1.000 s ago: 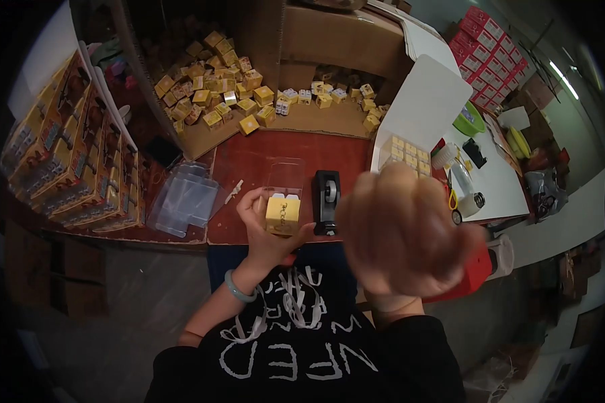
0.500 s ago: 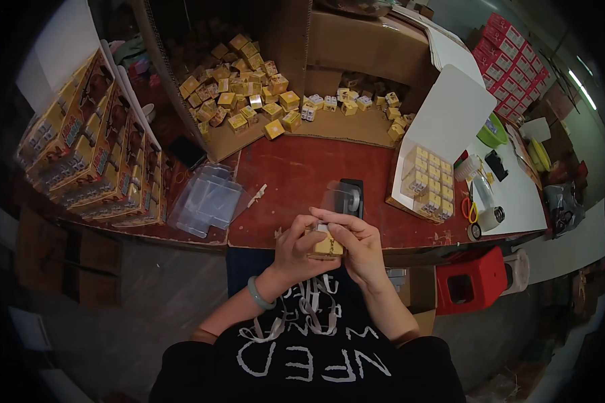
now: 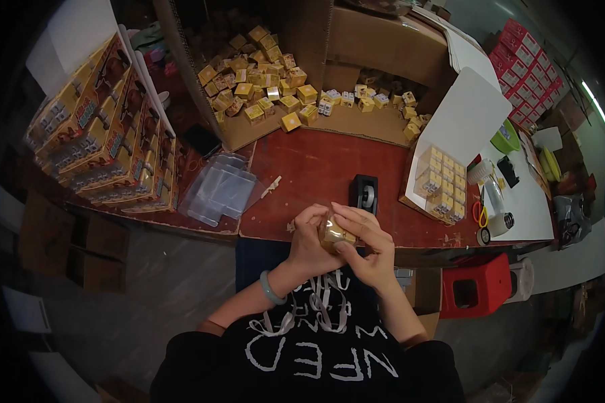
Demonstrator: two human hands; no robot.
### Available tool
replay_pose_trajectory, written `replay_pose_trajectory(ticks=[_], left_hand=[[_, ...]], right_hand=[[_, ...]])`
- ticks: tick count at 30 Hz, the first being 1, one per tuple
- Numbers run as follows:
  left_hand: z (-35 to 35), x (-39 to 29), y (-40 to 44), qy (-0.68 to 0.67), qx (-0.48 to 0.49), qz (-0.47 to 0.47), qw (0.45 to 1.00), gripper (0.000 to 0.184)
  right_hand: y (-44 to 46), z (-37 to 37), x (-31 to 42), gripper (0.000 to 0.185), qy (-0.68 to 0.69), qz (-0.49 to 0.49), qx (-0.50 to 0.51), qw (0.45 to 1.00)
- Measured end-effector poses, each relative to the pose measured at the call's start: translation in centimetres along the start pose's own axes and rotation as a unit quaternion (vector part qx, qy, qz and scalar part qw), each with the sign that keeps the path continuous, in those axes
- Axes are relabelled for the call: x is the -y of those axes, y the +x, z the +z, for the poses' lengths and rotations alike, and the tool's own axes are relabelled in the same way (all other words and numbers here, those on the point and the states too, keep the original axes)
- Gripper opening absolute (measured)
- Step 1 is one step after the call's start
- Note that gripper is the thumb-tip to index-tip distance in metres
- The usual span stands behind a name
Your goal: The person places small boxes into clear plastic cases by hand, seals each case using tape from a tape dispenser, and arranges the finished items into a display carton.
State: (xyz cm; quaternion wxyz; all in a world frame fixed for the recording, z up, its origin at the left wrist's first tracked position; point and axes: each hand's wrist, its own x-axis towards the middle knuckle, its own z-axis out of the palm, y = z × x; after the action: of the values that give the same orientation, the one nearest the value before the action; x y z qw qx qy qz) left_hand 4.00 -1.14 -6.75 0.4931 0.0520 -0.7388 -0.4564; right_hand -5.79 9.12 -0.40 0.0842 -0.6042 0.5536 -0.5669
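Here's the small clear-cased yellow box by the near edge of the surface, grasped between left hand and right hand, neither nearer, its long axis hidden.

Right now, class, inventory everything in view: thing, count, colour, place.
small box: one, yellow under clear plastic, held centrally
loose boxes: many, mostly yellow, in cartons
cartons: at least two, brown, table back
tape dispenser: one, black, beyond small box
open display box: one, white lid, table right
clear packaging: uncounted, colourless, table left
printed boxes: stack, orange, far left
table: one, red, centre
basin: one, green, right
stacked packages: many, red, back right
stool: one, red, floor right
bracelet: one, pale green, left wrist
left grip: one, bare, centre
right grip: one, bare, centre
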Motion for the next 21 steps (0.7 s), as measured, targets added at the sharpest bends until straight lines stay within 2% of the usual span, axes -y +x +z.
replay_pose_trajectory(ticks=[4,5,11,19,20,21], left_hand=[[0.1,-0.3,-0.1,-0.008,0.015,-0.015,1.0,0.092],[0.2,-0.1,-0.1,-0.004,0.015,-0.008,1.0,0.093],[0.2,0.1,-0.2,0.012,0.021,0.007,1.0,0.092],[1.4,-0.6,-0.4,-0.021,0.004,-0.051,0.998,0.09],[1.6,-0.6,-0.5,-0.026,0.014,-0.044,0.999,0.085],[1.5,-0.6,-0.5,-0.032,0.026,-0.038,0.998,0.079]], right_hand=[[0.1,0.0,0.6,0.04,0.056,0.072,-0.016,0.996],[0.2,0.1,0.7,0.034,0.103,0.105,-0.039,0.988],[0.0,-0.4,0.2,0.021,0.115,0.095,-0.026,0.989],[-0.5,-0.8,-0.8,0.012,0.048,-0.017,-0.01,0.999],[-0.9,-0.8,-1.3,0.01,0.048,-0.023,-0.015,0.998],[-1.4,-0.7,-1.6,0.009,0.107,0.01,-0.036,0.994]])
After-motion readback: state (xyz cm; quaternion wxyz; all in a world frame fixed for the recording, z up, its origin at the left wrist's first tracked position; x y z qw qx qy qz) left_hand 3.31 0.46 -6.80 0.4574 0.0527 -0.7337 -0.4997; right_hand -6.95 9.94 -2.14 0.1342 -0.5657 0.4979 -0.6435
